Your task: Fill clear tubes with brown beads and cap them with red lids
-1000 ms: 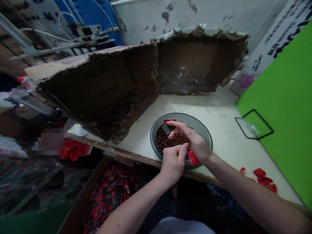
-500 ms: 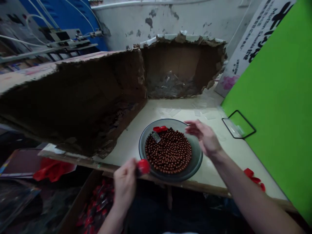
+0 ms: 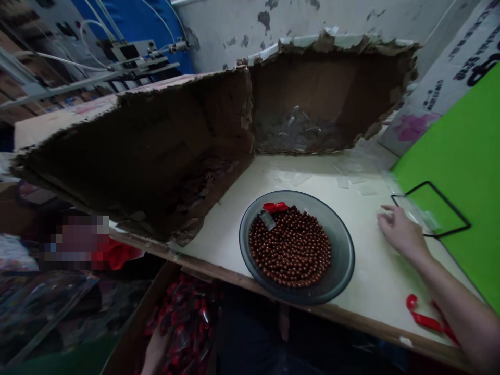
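My left hand is down in a carton below the table's left front edge, among many small clear packs with red parts. Its fingers are blurred and partly hidden. Over the right side of the table, my right hand hovers beside a black wire frame, fingers loosely bent and apart, nothing visible in them. Between the hands stands a grey bowl of shiny brown beads. On the beads lie red plastic pieces and a small clear plastic box.
Torn cardboard boxes stand open along the back and left; the rear one holds clear plastic pieces. Flat clear pieces lie on the white table. A green panel borders the right. Red pieces lie near my right forearm.
My left hand has gone from beside the bowl, where it held a red-ended item, down into the carton. My right hand has moved right, away from the bowl's rim. The view has shifted left.
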A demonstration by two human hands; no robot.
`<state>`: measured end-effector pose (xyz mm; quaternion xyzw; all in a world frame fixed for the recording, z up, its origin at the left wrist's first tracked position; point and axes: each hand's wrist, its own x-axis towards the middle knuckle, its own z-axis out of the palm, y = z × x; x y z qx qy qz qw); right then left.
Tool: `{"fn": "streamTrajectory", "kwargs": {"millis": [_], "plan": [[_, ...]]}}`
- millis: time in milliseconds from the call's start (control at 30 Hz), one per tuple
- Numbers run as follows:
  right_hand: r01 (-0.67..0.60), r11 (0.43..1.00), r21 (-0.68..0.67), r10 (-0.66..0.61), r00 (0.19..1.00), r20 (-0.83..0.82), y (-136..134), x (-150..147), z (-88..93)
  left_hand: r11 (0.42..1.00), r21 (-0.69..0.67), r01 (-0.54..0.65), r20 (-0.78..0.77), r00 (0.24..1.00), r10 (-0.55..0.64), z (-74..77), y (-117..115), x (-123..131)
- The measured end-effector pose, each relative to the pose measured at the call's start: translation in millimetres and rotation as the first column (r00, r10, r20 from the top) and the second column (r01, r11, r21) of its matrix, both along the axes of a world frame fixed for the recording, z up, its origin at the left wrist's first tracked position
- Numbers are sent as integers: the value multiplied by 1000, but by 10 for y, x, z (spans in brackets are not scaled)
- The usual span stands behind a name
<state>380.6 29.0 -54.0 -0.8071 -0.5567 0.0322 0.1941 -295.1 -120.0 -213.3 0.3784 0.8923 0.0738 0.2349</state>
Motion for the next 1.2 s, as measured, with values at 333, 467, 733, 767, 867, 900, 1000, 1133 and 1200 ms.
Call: {"fn": "streamTrajectory", "kwargs": {"millis": [333,467,733,767,867,900,1000,1133,1200], "plan": [[-655,754,-46,619,733,-280,-2,-1693,828,543,834,-96,270,930,-251,1595,894,1641],[-723,634,-275,769,628,123,253,-1923,601,415,909,42,215,805,-553,1880,1075,2387],[-609,609,-509,776,323,542,400,-2256,280,358,925,124,147,753,-642,1861,1178,2769],[-623,586,-518,791,300,533,344,-2318,238,357,924,136,136,757,-640,1850,1178,2765],[-684,496,-534,839,220,498,153,-2462,150,363,919,155,123,762,-636,1833,1175,2762],[-718,457,-525,859,205,468,105,-2484,141,368,917,155,126,763,-634,1834,1174,2765],[-848,331,-414,938,246,245,56,-2463,182,387,910,147,151,754,-640,1851,1170,2767],[-902,386,-194,888,420,-187,109,-2315,343,420,900,117,221,708,-671,1909,1188,2707],[-867,484,-118,797,493,-349,109,-2241,433,462,879,114,274,673,-687,1954,1213,2657]]}}
